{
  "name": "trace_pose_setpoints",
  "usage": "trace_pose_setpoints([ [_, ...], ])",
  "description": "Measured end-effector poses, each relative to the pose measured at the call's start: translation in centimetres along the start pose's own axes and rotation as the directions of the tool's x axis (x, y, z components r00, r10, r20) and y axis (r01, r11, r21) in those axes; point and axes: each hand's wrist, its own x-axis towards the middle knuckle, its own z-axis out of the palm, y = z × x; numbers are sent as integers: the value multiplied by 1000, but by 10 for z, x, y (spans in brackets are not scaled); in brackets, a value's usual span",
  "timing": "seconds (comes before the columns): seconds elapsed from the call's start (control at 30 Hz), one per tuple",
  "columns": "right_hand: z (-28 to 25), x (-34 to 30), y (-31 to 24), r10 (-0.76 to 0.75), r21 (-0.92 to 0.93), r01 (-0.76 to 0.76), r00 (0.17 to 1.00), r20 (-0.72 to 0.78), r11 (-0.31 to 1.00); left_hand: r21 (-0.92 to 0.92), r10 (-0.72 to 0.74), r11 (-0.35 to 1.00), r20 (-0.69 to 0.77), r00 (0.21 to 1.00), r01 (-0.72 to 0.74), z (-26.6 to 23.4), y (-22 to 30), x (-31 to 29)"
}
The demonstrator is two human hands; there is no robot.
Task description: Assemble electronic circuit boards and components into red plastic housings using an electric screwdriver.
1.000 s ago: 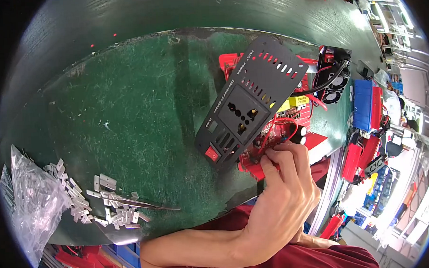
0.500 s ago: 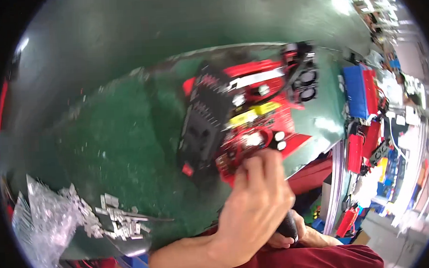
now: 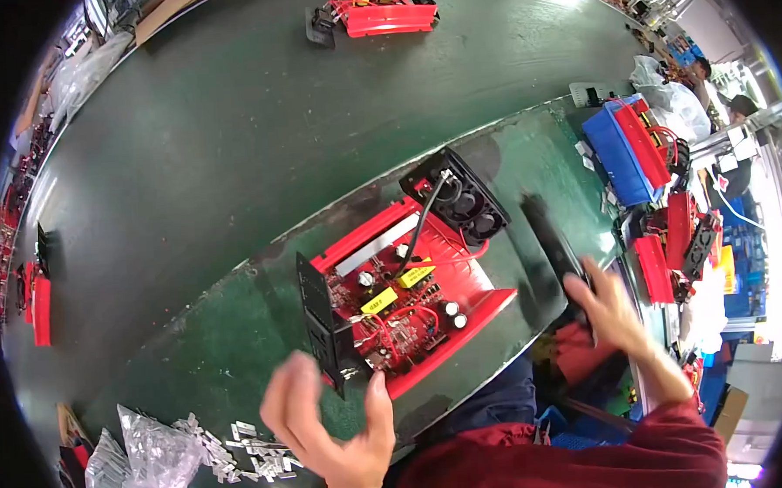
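Note:
An open red metal case (image 3: 452, 346) lies on the green table with its circuit board (image 3: 394, 318) exposed. A black end panel (image 3: 318, 321) stands along its left side, and a black panel with several fans (image 3: 463, 197) leans at its far right end, joined by a black cable. My left hand (image 3: 342, 429) is at the near left corner, fingers apart and holding nothing; whether the thumb touches the case cannot be made out. To the right, my right hand (image 3: 610, 308) grips a long black tool (image 3: 555, 245), smeared by motion.
Small pale pieces (image 3: 260, 450) lie beside clear plastic bags (image 3: 160, 455) at the near left. A blue bin (image 3: 618, 151) holding red parts stands at the right. Another red case (image 3: 390, 17) sits at the far side, and one more (image 3: 40, 303) at the left.
My left hand has moved left off the case, and its fingers have spread. My right hand has swung out to the right with the black tool. The view has shifted and turned.

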Motion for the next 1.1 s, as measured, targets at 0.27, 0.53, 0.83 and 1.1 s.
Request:
trace_pose_setpoints([
  [0.27,-21,319,-134,-895,-634,632,321,-310,446,-340,-242,892,194,951,297,27,-14,18],
  [0.53,3,457,-235,-933,-659,662,285,-219,357,-335,-263,894,142,954,297,29,-27,13],
  [0.83,-62,357,-162,-953,-619,766,288,90,173,-219,74,974,38,997,-64,24,-23,9],
  [1.1,-89,185,-88,-702,-627,558,712,24,544,-299,146,947,73,987,-118,20,-14,7],
])
